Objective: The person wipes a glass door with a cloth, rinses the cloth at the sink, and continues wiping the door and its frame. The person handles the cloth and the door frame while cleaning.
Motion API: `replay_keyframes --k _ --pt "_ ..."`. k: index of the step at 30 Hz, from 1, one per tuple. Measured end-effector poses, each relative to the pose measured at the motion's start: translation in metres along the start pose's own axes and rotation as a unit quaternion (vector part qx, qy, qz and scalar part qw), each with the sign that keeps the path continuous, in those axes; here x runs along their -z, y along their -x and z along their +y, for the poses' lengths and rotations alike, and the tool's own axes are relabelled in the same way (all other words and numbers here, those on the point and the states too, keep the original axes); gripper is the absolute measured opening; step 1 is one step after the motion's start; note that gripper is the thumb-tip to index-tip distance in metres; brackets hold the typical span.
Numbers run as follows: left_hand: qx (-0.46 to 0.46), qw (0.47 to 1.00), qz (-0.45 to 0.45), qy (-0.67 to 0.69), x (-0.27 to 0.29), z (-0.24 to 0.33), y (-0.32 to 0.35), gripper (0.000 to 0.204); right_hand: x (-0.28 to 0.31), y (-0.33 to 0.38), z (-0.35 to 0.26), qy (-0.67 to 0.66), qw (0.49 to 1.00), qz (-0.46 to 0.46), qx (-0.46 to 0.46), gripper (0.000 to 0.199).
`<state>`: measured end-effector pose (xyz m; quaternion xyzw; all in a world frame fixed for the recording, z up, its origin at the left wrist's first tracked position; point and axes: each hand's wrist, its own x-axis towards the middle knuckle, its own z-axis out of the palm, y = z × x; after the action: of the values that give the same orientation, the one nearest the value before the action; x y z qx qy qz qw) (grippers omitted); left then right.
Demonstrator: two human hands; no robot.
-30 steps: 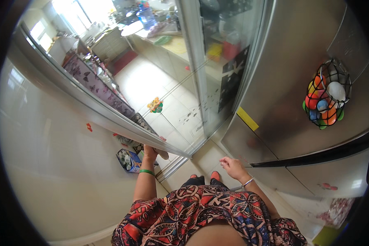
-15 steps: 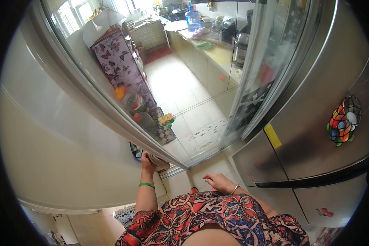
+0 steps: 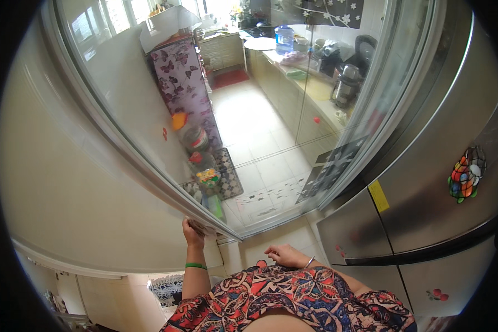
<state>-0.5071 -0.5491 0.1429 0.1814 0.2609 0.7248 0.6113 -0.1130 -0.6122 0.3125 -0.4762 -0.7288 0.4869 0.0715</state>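
Observation:
My left hand [image 3: 193, 234] is raised beside the lower left part of a sliding glass door's white frame [image 3: 218, 224]. Its fingers are closed on a beige, crumpled thing that looks like a cloth [image 3: 204, 227], pressed close to the frame and partly hidden by the hand. A green band circles that wrist. In front of my body, my right hand [image 3: 286, 255] hangs with loosely bent fingers, holding nothing; a silver bangle is on its wrist. A flower-shaped orange and green sticker [image 3: 208, 177] shows on the glass.
Through the glass stand large plastic bottles [image 3: 195, 138] by a cabinet with butterfly patterns [image 3: 177, 72], and a counter [image 3: 321, 94] with a blue water jug [image 3: 284, 40]. A steel fridge [image 3: 420, 210] stands close on my right. A pale curved panel [image 3: 94, 210] fills the left.
My left hand and the cloth have shifted slightly left and down along the frame. Against the bottles behind it, the sticker now appears farther left. The view has turned a little; my right hand stays low.

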Motion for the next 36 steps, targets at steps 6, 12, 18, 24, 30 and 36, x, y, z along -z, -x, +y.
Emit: replay_keyframes --k 6,12,18,24,30,36 --pt "-0.03 0.917 0.396 -0.033 -0.13 -0.013 0.07 0.037 0.014 -0.007 0.017 0.002 1.0 0.003 -0.003 0.025" --pt "0.063 0.947 0.307 -0.074 -0.144 -0.07 0.103 0.023 0.027 -0.011 -0.002 -0.026 0.996 0.028 0.081 0.036" --pt "0.097 0.988 0.118 -0.012 -0.261 -0.057 0.11 0.016 0.038 -0.007 -0.02 -0.167 0.973 0.048 0.152 0.076" --pt "0.116 0.983 0.135 -0.037 -0.273 -0.057 0.12 0.019 0.041 -0.003 -0.018 -0.206 0.964 0.121 0.119 0.064" --pt "0.126 0.971 0.173 -0.105 -0.281 -0.046 0.133 0.044 0.06 0.015 -0.036 -0.216 0.961 0.127 0.114 0.03" --pt "0.02 0.959 0.127 -0.251 -0.257 -0.025 0.135 0.029 0.076 0.001 -0.059 -0.066 0.95 0.179 0.247 0.029"
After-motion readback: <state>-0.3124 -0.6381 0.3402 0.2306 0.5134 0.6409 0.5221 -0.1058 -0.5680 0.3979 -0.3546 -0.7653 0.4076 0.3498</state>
